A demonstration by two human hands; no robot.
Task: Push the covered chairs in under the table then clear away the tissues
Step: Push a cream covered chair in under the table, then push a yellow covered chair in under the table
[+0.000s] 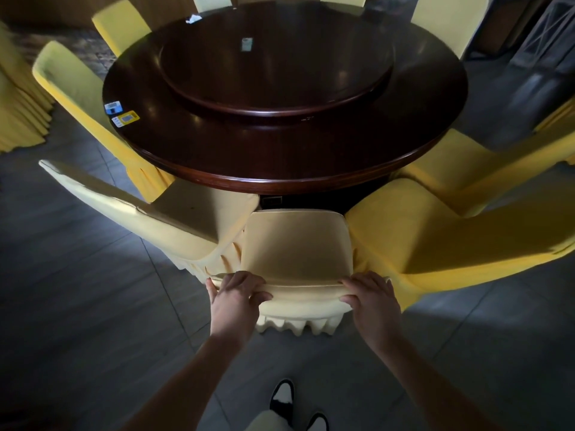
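Observation:
A chair in a pale yellow cover [295,244] stands right in front of me, its seat reaching towards the round dark wooden table [311,163]. My left hand [236,295] grips the left end of its backrest top. My right hand [371,295] grips the right end. A crumpled white tissue [193,19] lies near the table's far left edge. Small tissue packets lie on the table: a blue one [112,107] and a yellow one [126,118] at the left rim, and a pale one [247,44] on the turntable.
A raised turntable [277,98] fills the table's middle. Yellow-covered chairs ring the table: one close on my left [174,219], one close on my right [435,231], more behind them. Grey floor tiles [77,306] lie around me. My shoe [282,396] shows below.

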